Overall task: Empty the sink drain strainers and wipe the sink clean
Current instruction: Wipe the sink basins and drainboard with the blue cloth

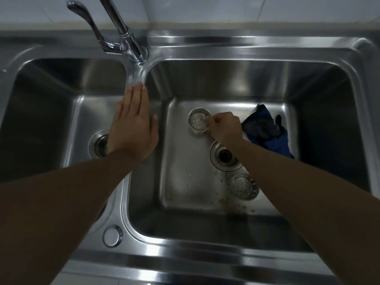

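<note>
Right hand (pixel 225 127) pinches rim of far strainer (pixel 198 122), on far side of right basin (pixel 185 194), beyond right drain (pixel 225 156). Left hand (pixel 133 128) flat, fingers straight, braced on divider (pixel 135 75).

Advice: lift level, tip out away from sink, keep left brace.

Count: two strainers, second strainer (pixel 244 186) near right; two open drains, incl. left drain (pixel 99 144); one blue cloth (pixel 267 132); one faucet (pixel 123 31).

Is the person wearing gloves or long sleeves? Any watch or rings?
No gloves. The left hand and the right hand are bare. So are the left forearm and the right forearm, right to the picture's edge, so no sleeves show. I see no watch, bracelet or ring, though the picture is a bit blurry.
</note>
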Motion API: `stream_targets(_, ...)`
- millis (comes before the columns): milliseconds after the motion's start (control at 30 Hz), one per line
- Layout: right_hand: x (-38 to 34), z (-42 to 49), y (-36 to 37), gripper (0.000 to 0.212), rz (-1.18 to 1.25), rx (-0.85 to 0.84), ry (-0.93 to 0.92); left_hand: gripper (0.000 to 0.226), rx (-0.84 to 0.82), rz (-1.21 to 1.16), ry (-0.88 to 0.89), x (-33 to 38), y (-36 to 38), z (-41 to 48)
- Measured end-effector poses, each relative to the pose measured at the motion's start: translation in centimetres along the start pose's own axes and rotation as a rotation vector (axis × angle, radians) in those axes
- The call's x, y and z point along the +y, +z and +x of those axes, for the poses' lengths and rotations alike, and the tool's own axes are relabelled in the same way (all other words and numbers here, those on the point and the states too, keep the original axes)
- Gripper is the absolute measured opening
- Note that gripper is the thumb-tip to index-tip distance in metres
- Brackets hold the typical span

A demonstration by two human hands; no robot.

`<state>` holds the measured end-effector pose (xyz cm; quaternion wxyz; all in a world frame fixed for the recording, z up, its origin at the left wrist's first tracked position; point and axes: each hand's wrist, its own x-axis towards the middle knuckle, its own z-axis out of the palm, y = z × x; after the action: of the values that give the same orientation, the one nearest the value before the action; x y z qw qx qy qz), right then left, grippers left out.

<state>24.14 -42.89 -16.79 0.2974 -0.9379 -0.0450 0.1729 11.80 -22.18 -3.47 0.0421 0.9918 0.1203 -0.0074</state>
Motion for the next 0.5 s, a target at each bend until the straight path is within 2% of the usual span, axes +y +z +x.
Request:
stream_targets(167, 2.3, -2.3, -1.2, 0.061, -0.087, 0.003, -0.214, 0.067, 0.005, -0.01, 0.004, -0.1, 0.0, 0.0)
stream_targets(267, 4.8, -4.6, -2.7, 0.06, -0.083, -0.122, -0.464, 0.067, 0.002, -0.011, 0.003, -0.1, 0.0, -0.1)
stream_targets(367, 6.6, -6.2, -3.4, 0.072, -0.265, -0.224, -0.625, 0.067, 0.002, -0.021, 0.0, -0.1, 0.0, -0.1)
stream_targets(500, 8.4, -7.4, -3.1, 0.072, -0.489, -0.293, -0.747, 0.067, 0.009, -0.016, 0.002, -0.1, 0.0, -0.2)
